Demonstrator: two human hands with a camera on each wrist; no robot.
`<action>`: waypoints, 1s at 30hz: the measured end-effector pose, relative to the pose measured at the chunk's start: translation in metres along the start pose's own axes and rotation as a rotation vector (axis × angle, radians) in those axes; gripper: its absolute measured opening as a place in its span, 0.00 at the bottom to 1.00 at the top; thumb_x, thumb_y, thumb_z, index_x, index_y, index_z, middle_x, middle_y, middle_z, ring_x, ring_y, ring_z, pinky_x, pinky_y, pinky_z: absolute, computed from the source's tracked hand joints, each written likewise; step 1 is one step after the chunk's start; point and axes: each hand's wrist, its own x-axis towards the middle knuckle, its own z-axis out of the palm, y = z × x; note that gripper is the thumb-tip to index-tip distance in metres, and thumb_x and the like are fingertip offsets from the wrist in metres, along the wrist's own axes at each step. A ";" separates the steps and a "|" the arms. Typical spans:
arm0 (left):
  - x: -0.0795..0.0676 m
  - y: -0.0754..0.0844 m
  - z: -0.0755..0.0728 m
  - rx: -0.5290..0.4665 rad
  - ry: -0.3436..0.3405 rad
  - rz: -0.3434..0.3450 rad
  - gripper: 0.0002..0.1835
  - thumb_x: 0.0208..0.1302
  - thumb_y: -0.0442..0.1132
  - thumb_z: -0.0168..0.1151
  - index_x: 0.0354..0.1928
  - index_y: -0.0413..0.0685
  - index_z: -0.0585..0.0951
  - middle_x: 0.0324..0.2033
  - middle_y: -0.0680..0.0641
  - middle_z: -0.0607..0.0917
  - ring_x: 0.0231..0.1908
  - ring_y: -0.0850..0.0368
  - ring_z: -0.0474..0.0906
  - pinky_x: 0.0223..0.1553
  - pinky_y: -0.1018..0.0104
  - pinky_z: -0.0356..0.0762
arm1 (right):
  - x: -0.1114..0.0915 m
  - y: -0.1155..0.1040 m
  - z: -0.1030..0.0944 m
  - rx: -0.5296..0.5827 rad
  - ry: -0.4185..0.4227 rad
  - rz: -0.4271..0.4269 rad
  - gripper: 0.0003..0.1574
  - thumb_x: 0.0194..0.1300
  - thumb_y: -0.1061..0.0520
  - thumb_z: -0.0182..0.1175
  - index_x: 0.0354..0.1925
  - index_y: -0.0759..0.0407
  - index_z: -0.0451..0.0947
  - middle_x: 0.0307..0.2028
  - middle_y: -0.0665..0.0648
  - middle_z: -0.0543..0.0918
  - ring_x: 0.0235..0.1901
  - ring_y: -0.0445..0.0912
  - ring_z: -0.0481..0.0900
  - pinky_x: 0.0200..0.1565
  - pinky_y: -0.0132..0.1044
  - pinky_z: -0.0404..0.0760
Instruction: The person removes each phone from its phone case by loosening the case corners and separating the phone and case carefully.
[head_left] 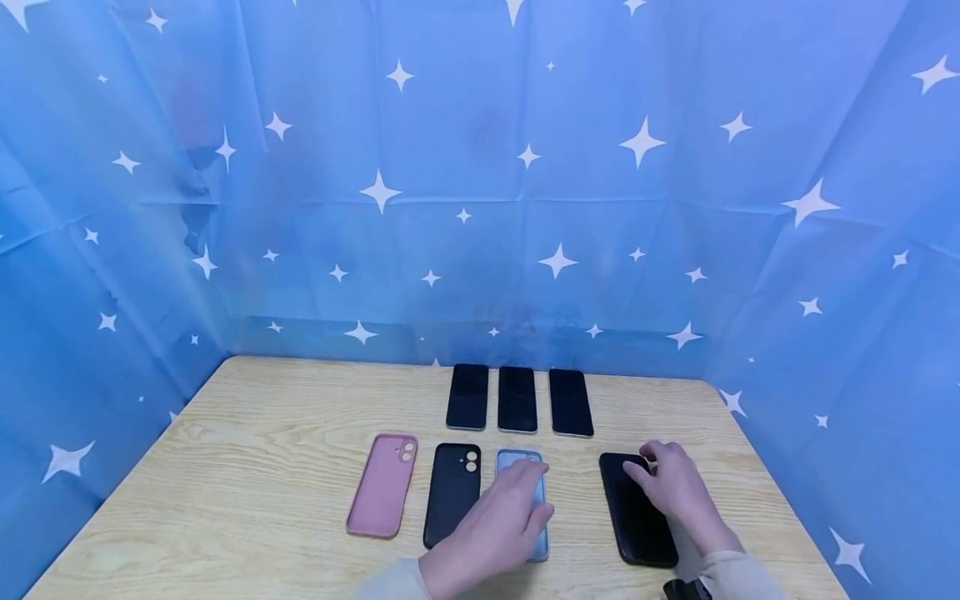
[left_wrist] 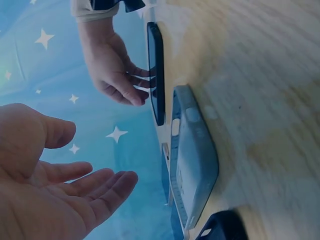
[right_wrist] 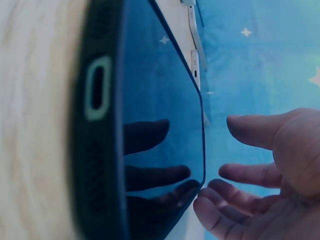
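Note:
My left hand (head_left: 495, 525) hovers over a light blue phone case (head_left: 538, 546), fingers extended and holding nothing. In the left wrist view the blue case (left_wrist: 197, 155) lies on the table beside the loosely spread fingers (left_wrist: 117, 195). At the right, my right hand (head_left: 678, 487) is over the upper edge of a dark phone (head_left: 637, 512) in a black case, thumb and fingers apart. The right wrist view shows the hand (right_wrist: 270, 170) just above the phone's glossy screen (right_wrist: 160, 100), which mirrors the fingers. A black case (head_left: 452, 492) lies partly behind my left hand.
A pink phone case (head_left: 382, 487) lies farthest left. Along the back edge of the wooden table (head_left: 285, 467) lie three dark phones, the left (head_left: 468, 397), middle (head_left: 517, 400) and right (head_left: 571, 402). A blue star-patterned cloth (head_left: 480, 250) hangs around the table.

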 end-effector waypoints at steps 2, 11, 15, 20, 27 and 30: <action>0.001 0.001 0.004 0.024 -0.005 0.007 0.23 0.78 0.41 0.56 0.68 0.38 0.73 0.62 0.43 0.79 0.63 0.51 0.76 0.64 0.58 0.80 | 0.000 0.000 0.001 -0.015 -0.006 0.015 0.29 0.72 0.53 0.64 0.56 0.78 0.74 0.47 0.74 0.77 0.43 0.62 0.82 0.43 0.56 0.85; 0.004 0.003 0.020 0.143 0.015 0.093 0.22 0.74 0.38 0.61 0.65 0.35 0.74 0.59 0.43 0.80 0.59 0.52 0.77 0.60 0.63 0.82 | 0.000 0.003 0.002 -0.048 -0.054 0.088 0.42 0.71 0.45 0.66 0.59 0.83 0.69 0.42 0.73 0.77 0.38 0.57 0.78 0.42 0.55 0.82; 0.006 0.004 0.027 0.163 0.009 0.110 0.22 0.74 0.39 0.61 0.64 0.36 0.75 0.59 0.44 0.79 0.58 0.53 0.77 0.59 0.66 0.82 | -0.002 0.004 0.003 -0.058 -0.085 0.121 0.45 0.69 0.41 0.67 0.56 0.83 0.69 0.39 0.73 0.75 0.34 0.55 0.75 0.36 0.51 0.80; 0.008 0.007 0.034 0.205 0.016 0.130 0.20 0.73 0.39 0.62 0.62 0.38 0.76 0.58 0.45 0.79 0.55 0.55 0.77 0.56 0.68 0.82 | -0.003 0.003 0.003 -0.064 -0.122 0.181 0.41 0.67 0.39 0.68 0.47 0.78 0.71 0.36 0.69 0.73 0.30 0.53 0.72 0.30 0.44 0.76; 0.007 0.009 0.040 0.263 0.032 0.161 0.19 0.72 0.40 0.63 0.60 0.40 0.75 0.56 0.46 0.80 0.55 0.56 0.77 0.57 0.68 0.81 | -0.002 0.000 0.003 -0.065 -0.165 0.230 0.37 0.67 0.39 0.68 0.39 0.74 0.71 0.29 0.62 0.72 0.28 0.52 0.72 0.28 0.40 0.74; 0.007 0.010 0.040 0.274 0.039 0.164 0.19 0.71 0.40 0.64 0.59 0.40 0.76 0.55 0.46 0.80 0.52 0.57 0.77 0.55 0.69 0.81 | 0.000 0.000 0.003 -0.054 -0.178 0.236 0.37 0.67 0.40 0.68 0.38 0.75 0.70 0.27 0.61 0.72 0.27 0.51 0.72 0.28 0.39 0.73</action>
